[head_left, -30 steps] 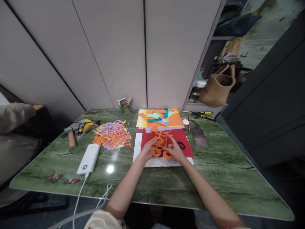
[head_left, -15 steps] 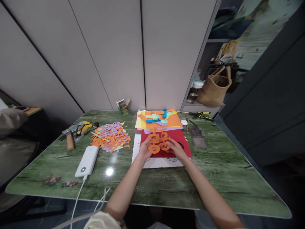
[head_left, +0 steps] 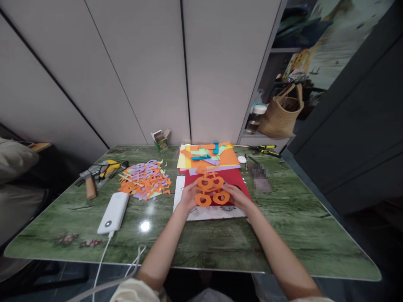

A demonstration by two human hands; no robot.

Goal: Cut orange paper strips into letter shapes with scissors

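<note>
An orange paper cut-out [head_left: 205,183] with heart-shaped holes is held up between both hands, over a red sheet [head_left: 241,178]. My left hand [head_left: 189,196] grips its left edge, and my right hand [head_left: 233,195] grips its right edge. Beneath the red sheet lies a white sheet [head_left: 179,197] with dark drawn lines. Behind them are coloured sheets [head_left: 231,159] topped with green, blue and orange paper strips [head_left: 201,153].
On the green table [head_left: 145,251], a heap of paper scraps [head_left: 145,180], a white power bank [head_left: 113,212] and a wooden-handled tool [head_left: 91,187] lie left. A small box [head_left: 161,141] stands behind. Yellow-black scissors [head_left: 267,151] and a white round object [head_left: 242,160] are right.
The orange cut-out is spread wider and faces the camera more, its two lower heart shapes now apart. My right hand has shifted slightly right. The view has moved a little.
</note>
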